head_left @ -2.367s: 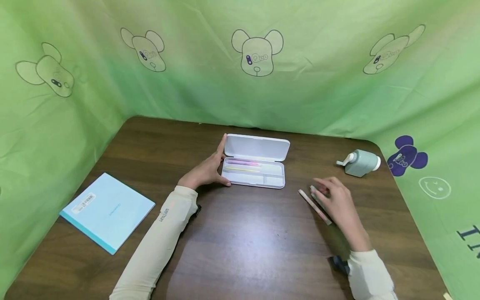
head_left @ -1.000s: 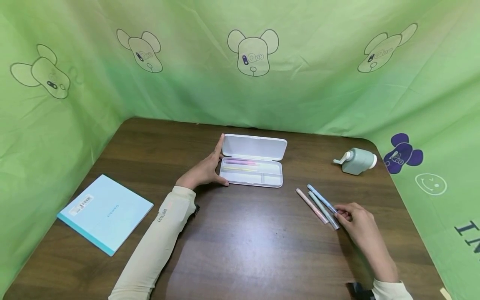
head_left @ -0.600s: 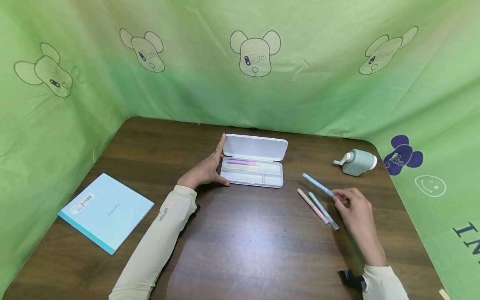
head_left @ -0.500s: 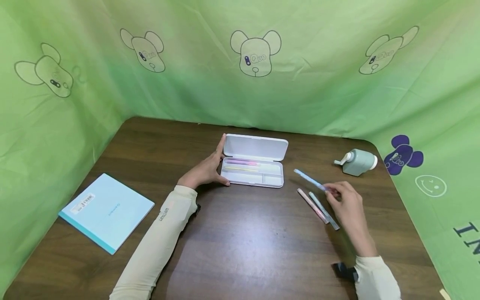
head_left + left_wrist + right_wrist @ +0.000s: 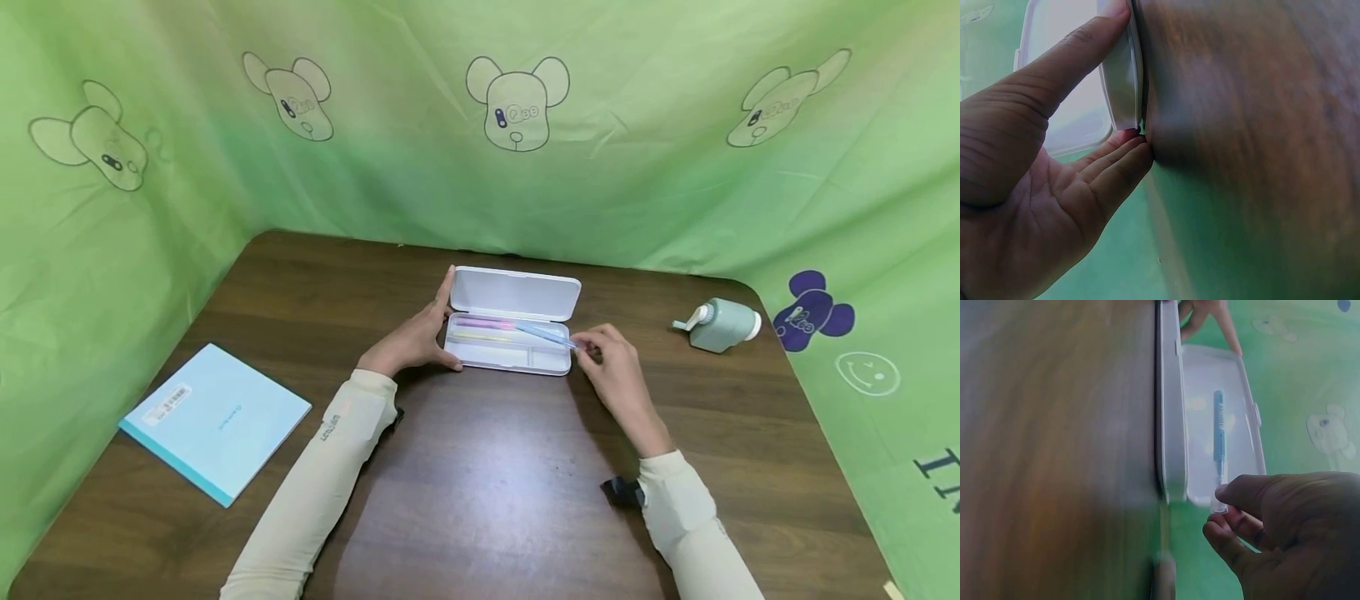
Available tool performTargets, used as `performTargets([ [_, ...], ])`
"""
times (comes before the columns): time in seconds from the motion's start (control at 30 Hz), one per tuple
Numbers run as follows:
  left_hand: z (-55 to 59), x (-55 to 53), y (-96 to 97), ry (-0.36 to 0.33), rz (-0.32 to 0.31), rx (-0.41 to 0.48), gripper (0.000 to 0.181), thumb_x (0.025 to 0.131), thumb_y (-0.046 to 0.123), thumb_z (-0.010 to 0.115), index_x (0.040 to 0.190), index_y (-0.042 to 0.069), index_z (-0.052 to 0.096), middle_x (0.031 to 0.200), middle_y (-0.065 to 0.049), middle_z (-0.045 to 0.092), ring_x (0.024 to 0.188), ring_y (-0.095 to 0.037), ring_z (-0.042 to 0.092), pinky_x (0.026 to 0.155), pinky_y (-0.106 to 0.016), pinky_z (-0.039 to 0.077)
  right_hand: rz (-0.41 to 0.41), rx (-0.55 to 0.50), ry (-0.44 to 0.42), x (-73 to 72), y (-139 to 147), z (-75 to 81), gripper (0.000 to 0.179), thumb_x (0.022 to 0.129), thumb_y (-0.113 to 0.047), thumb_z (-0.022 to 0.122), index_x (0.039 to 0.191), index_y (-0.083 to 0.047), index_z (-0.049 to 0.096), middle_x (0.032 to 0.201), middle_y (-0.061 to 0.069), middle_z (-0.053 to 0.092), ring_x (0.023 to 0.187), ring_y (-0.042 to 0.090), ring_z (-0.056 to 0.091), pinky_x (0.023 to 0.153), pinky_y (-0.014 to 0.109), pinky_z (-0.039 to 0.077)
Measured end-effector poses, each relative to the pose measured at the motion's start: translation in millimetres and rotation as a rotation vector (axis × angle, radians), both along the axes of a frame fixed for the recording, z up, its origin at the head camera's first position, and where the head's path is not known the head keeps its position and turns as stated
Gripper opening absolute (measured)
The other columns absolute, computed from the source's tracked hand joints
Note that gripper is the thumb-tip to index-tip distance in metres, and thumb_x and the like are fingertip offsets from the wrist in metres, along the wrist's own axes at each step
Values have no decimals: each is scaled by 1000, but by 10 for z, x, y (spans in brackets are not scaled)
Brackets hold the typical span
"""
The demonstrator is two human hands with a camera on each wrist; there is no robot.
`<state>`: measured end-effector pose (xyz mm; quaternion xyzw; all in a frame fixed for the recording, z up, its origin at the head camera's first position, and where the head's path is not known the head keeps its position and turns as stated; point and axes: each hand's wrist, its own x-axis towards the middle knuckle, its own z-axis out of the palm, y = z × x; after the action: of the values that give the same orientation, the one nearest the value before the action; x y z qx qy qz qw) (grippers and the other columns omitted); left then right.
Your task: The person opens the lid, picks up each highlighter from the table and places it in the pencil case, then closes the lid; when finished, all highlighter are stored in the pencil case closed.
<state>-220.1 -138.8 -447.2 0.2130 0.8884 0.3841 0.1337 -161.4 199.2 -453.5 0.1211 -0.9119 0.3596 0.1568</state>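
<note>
A white pencil case (image 5: 491,353) lies with its lid (image 5: 516,293) raised. My left hand (image 5: 411,340) holds its left end, thumb on the front wall and fingers at the end and lid, as the left wrist view also shows. Inside lie pink-purple pens (image 5: 483,323) and a yellow pen (image 5: 482,337), in the rear compartment. My right hand (image 5: 611,367) pinches a light blue pen (image 5: 542,335) by its clear end between thumb and fingers. The pen slants over the right part of the case; whether it touches the bottom I cannot tell.
A light blue notebook (image 5: 217,423) with a barcode label lies at the left. A grey-green bottle (image 5: 722,325) lies on its side at the back right. Green printed cloth (image 5: 517,200) hangs behind the brown table (image 5: 487,500). My right hand and forearm cover the spot where two pens lay.
My right hand picked up the blue pen beside the pink and green pens and carried it left and away from me to the case. My left hand stays on the case.
</note>
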Motion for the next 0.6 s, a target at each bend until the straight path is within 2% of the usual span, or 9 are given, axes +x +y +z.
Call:
performTargets([
  [0.07, 60, 37, 13, -1, -7, -6, 157, 80, 16, 100, 169, 27, -29, 159, -31, 46, 146, -38, 49, 118, -56, 41, 22, -10, 5, -50, -97, -2, 19, 93, 12, 72, 110, 7, 81, 103, 17, 72, 91, 31, 70, 80, 32, 55],
  [0.2, 76, 48, 26, 2, -9, -12, 155, 82, 14, 99, 169, 25, -28, 158, -30, 47, 145, -37, 49, 119, -55, 41, 66, -15, 9, -137, -286, 1, 19, 93, 11, 73, 109, 6, 81, 101, 17, 71, 90, 30, 68, 80, 36, 55],
  [0.23, 73, 45, 23, 3, -9, -11, 155, 82, 13, 99, 169, 25, -29, 159, -30, 46, 145, -37, 49, 119, -54, 41, 77, -14, 8, -156, -331, 5, 19, 93, 10, 73, 109, 6, 81, 101, 17, 70, 90, 30, 68, 81, 37, 55],
  [0.27, -11, -8, -3, 13, -22, 5, 156, 82, 16, 99, 169, 26, -30, 160, -29, 45, 145, -35, 49, 119, -52, 41, 87, -14, 3, -176, -372, 7, 19, 93, 10, 73, 110, 6, 81, 102, 17, 70, 91, 31, 67, 82, 40, 55],
  [0.43, -6, -2, -11, 8, -20, 5, 157, 82, 16, 99, 168, 29, -31, 162, -30, 43, 146, -36, 48, 120, -53, 40, 128, -11, -7, -246, -537, 25, 19, 94, 10, 72, 111, 7, 80, 105, 19, 70, 94, 34, 68, 87, 47, 57],
  [0.47, -1, 1, -11, 7, -19, 4, 156, 82, 17, 99, 168, 29, -31, 161, -29, 44, 146, -35, 48, 120, -52, 40, 133, -8, -8, -256, -561, 27, 19, 94, 10, 72, 111, 7, 80, 105, 19, 69, 94, 34, 68, 88, 48, 57],
  [0.5, 85, 56, 15, -2, -5, -12, 155, 82, 14, 99, 169, 27, -30, 160, -30, 44, 146, -37, 48, 120, -55, 40, 136, -5, -8, -264, -583, 30, 19, 94, 10, 72, 111, 7, 80, 106, 19, 69, 95, 34, 68, 88, 48, 57],
  [0.6, 80, 60, 17, 1, 3, -8, 154, 82, 14, 98, 170, 25, -27, 159, -29, 46, 144, -37, 50, 119, -54, 41, 142, 4, -19, -289, -637, 32, 18, 94, 9, 72, 110, 7, 80, 105, 19, 69, 95, 34, 67, 88, 48, 56],
])
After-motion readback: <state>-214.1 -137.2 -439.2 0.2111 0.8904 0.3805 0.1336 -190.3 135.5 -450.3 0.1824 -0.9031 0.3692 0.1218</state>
